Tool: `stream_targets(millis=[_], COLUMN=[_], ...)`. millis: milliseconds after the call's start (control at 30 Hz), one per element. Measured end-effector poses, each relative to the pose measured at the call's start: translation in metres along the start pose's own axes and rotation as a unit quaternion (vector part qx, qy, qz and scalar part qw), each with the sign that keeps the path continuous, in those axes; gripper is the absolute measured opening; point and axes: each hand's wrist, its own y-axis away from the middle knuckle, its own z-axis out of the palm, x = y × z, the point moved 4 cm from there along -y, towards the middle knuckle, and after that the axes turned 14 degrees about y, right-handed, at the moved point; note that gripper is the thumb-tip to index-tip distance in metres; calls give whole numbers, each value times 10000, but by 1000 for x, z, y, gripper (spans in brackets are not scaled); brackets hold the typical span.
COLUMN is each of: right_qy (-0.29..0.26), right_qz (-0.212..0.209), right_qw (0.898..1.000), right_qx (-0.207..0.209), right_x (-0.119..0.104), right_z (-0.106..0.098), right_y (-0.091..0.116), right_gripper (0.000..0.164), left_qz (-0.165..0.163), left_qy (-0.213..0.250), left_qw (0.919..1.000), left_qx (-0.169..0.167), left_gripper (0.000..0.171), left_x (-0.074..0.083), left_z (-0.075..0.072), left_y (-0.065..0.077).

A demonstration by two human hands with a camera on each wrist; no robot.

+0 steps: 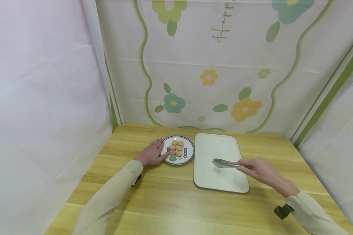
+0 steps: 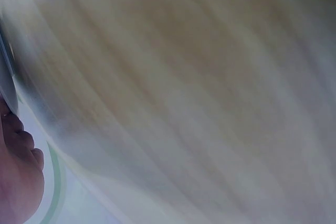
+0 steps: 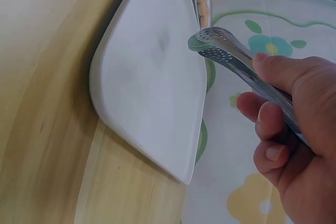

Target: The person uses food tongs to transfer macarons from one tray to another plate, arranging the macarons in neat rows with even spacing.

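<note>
My left hand (image 1: 152, 154) rests against the left rim of a round white plate (image 1: 189, 158), fingers extended along the edge and thumb over the rim. On the plate lie several small yellow macarons (image 1: 179, 148), a pink one (image 1: 172, 152) and a green macaron (image 1: 172, 158). With my right hand (image 1: 261, 169) I grip metal tongs (image 1: 229, 164) above the white tray (image 1: 206, 176). In the right wrist view another green macaron (image 3: 196, 44) is pinched between the perforated tips. The left wrist view is mostly blurred, with part of the hand (image 2: 21, 177) at its edge.
Tray and plate lie side by side on a wooden table (image 1: 164, 202). A white sheet with printed flowers (image 1: 209, 77) hangs behind the table's far edge. White sheets also enclose the left (image 1: 47, 107) and right sides.
</note>
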Motion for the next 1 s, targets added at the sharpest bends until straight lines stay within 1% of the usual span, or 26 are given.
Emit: stream_targets(millis=[200, 367, 500, 633, 833, 1000], right_qy=[-225, -259, -307, -304, -362, -441], right_qz=[-13, -78, -164, -268, -509, -610], right_qw=[9995, 9995, 9993, 9990, 9980, 9971], right_qx=[-199, -188, -165, -186, -51, 65], right_x=[-6, -12, -17, -24, -36, -44], right_z=[5, 8, 11, 12, 14, 17], right_y=[-15, -23, -29, -37, -50, -61], right_gripper=[5, 9, 5, 5, 7, 5], left_qz=[-33, -93, -95, -104, -45, -67], left_qy=[-99, -134, -113, -131, -139, -144], left_qw=[9999, 9998, 9998, 9998, 9999, 9998], left_qx=[-37, -126, -96, -89, -17, -100], left_gripper=[87, 87, 86, 86, 85, 86], left_x=[-2, -2, 0, 0, 0, -1], left_z=[2, 3, 2, 2, 1, 2], left_y=[-1, -2, -2, -2, -2, -3])
